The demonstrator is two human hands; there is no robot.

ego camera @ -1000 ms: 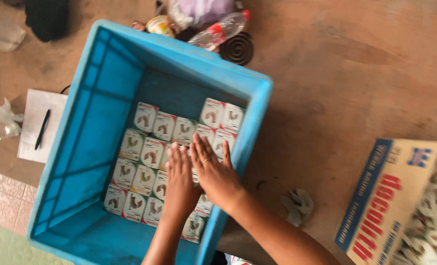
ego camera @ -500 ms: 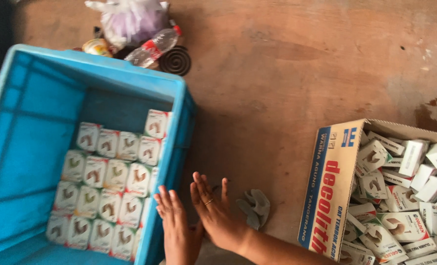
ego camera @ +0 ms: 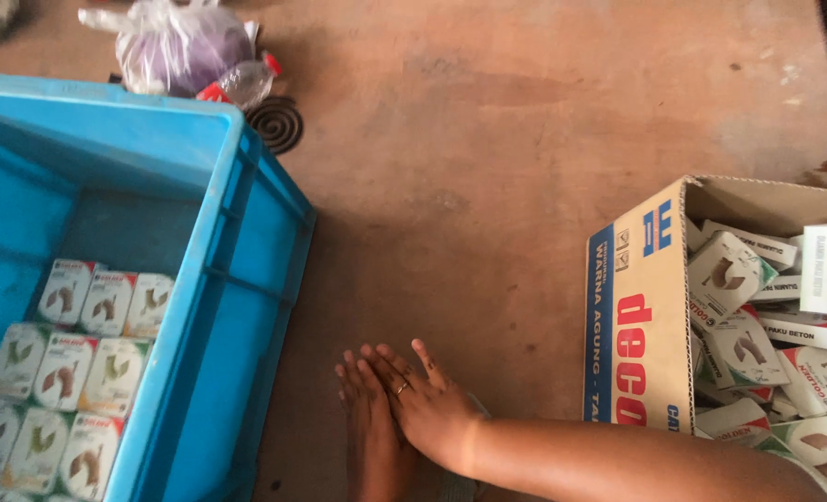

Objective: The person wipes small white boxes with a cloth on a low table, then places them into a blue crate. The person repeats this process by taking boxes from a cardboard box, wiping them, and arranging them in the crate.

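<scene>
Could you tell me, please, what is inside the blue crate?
The blue crate holds small white packets laid flat in neat rows against its right wall. The far part of its floor is bare. The rows run past the lower frame edge, so their full extent, and anything beneath them, stays hidden.

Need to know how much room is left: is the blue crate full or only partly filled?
Partly filled. In the blue crate, small white boxes lie in neat rows over the near part; bare blue floor shows beyond them.

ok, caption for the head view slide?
Both hands, empty, over the floor between blue crate and cardboard box.
</scene>
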